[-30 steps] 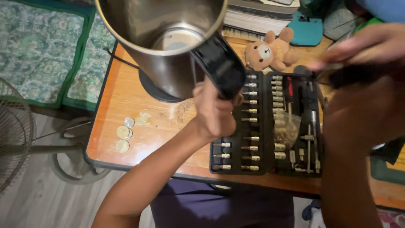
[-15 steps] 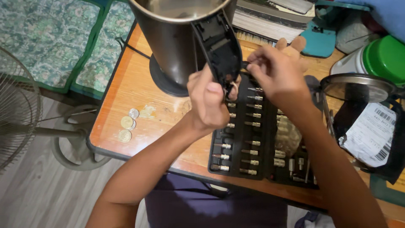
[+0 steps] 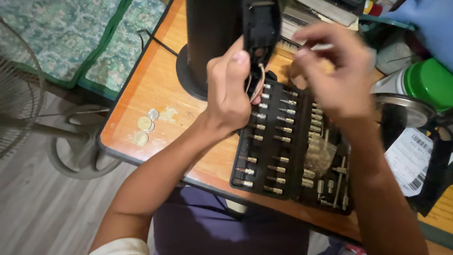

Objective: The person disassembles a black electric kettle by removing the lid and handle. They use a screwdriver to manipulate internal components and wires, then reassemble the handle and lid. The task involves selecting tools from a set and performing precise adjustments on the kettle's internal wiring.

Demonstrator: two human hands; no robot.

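Kettle handle [image 3: 261, 28] pinched in left hand [image 3: 230, 89]; right hand [image 3: 337, 78] blurred beside, grip unclear.

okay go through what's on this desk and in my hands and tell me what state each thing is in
Left hand: closed on the kettle handle.
Kettle handle: opened, wires hanging out.
Kettle: upright on the table.
Right hand: raised over the bit set, blurred, fingers bent.
Bit set case: open, lying flat.
Green-lidded jar: lid on.
Coins: loose, lying flat.

White barcode label [image 3: 409, 160] on dark bag, table's right edge.
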